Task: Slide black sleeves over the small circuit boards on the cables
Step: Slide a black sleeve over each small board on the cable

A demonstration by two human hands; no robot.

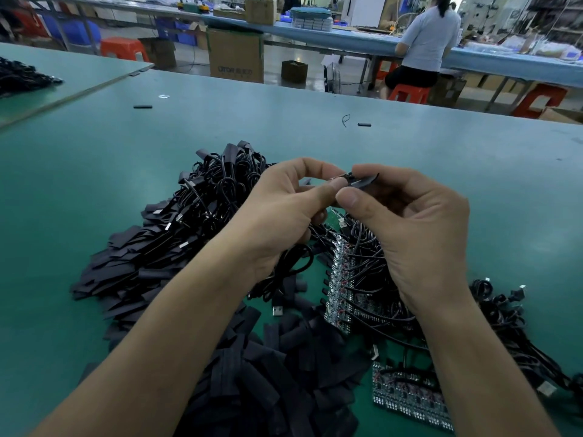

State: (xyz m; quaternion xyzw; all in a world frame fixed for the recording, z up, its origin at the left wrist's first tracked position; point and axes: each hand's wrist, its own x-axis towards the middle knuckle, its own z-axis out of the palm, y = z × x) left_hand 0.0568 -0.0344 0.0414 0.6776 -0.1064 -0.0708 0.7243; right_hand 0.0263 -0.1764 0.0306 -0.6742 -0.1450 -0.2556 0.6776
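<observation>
Loose black sleeves heap at the near edge of the bench; left hand pinches a circuit board, right hand pinches one sleeve against it.

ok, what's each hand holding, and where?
Left hand pinches the small circuit board by one end; right hand pinches the black sleeve at the board-side end.

Your bare forearms rise from the frame's lower edge. At centre, your left hand pinches a small dark circuit board, and your right hand pinches a flat black sleeve.
</observation>
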